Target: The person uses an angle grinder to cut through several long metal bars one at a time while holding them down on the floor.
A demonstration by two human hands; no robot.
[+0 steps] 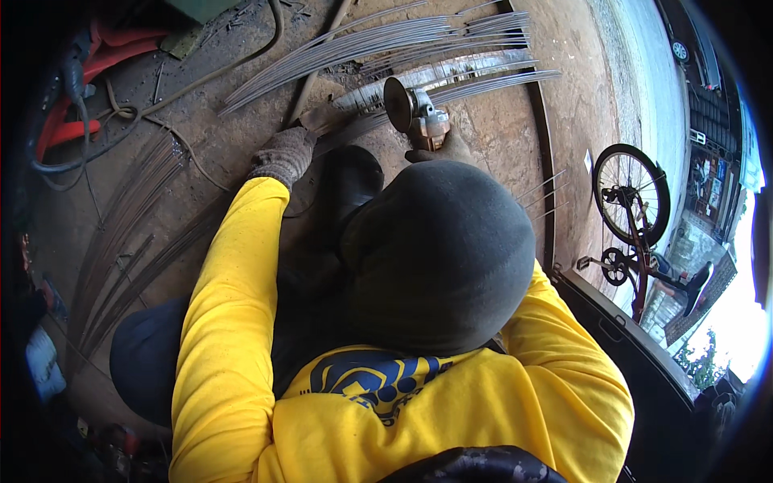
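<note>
My left hand (283, 153) wears a brown knit glove, its fingers closed round a bundle of thin metal rods (361, 127). The rods run from the lower left past the glove toward the right. In my right hand (452, 150) is an angle grinder (431, 125), its round disc (397, 105) standing close to the rods. My dark-trousered knee (443, 249) hides most of the right forearm and part of that hand. Whether the disc touches the rods or spins, I cannot tell.
Beyond the rods lie a pale flat bar (439, 72) and more thin rods (346, 50). Loose rods (121, 233) fan out at left, near a red-framed machine (60, 129) and a trailing hose (217, 76). A bicycle (632, 197) and a person's shoe (699, 287) are at right, past a metal gate (620, 346).
</note>
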